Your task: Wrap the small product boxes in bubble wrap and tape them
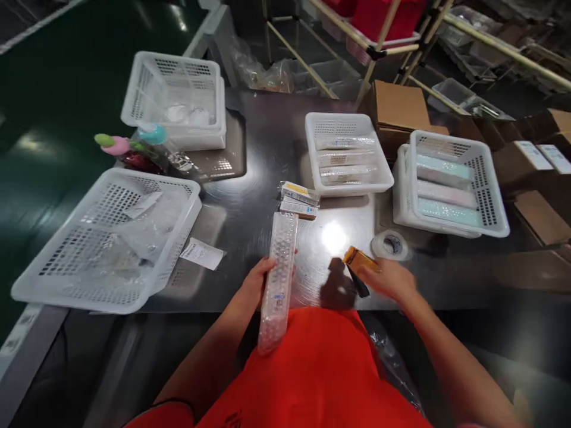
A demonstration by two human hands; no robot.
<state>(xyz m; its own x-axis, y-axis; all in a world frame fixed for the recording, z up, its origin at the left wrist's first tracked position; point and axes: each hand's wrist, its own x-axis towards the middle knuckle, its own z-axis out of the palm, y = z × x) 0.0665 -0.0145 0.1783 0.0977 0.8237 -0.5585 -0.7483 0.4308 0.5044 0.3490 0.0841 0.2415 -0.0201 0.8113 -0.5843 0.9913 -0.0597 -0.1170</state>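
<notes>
My left hand (259, 278) is closed around a long, narrow package in bubble wrap (280, 261), which stands tilted in front of my red shirt. Faint blue print shows through the wrap. My right hand (392, 278) grips an orange-and-black object (359, 259) low over the table; its exact kind is unclear, and a dark strip (358, 284) shows beneath it. Close to that hand lies a roll of clear tape (390, 245). Just beyond the wrapped package rest small printed boxes (298, 199), one with a yellow face.
White baskets hold wrapped long packages (350, 157), teal and pink ones (446, 193), and clear plastic bags (143, 238). Another white basket (173, 131) stands at back left beside colourful bottles (120, 145). A paper slip (202, 254), cardboard boxes (399, 106) and a green conveyor (57, 107) are around.
</notes>
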